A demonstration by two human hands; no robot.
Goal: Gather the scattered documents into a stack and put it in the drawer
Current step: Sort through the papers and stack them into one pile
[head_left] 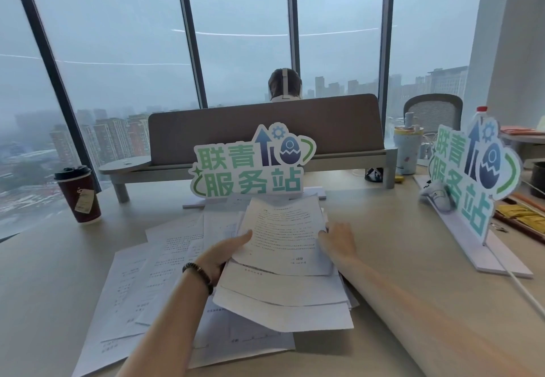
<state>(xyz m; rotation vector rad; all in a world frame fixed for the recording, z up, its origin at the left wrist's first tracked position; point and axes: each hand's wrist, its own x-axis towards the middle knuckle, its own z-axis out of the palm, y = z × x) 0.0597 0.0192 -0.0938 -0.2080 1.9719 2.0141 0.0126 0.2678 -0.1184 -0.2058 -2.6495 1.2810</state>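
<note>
Two hands are gripping one partial stack of documents (283, 261) just in front of the green sign (250, 167): left hand (227, 254) pinching its left edge, right hand (339, 239) curling round its right edge. More loose sheets (153, 276) are lying left of that sign, on the desk (44, 273).

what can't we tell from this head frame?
- Drawer: not in the head view at all.
- Printed text on the held sheets: too small and blurred to read.
- Right hand fingertips: tucked behind the sheets' edge.
- Loose pages at lower left: overlapping, uncountable; the left hand and forearm cover some.
</note>
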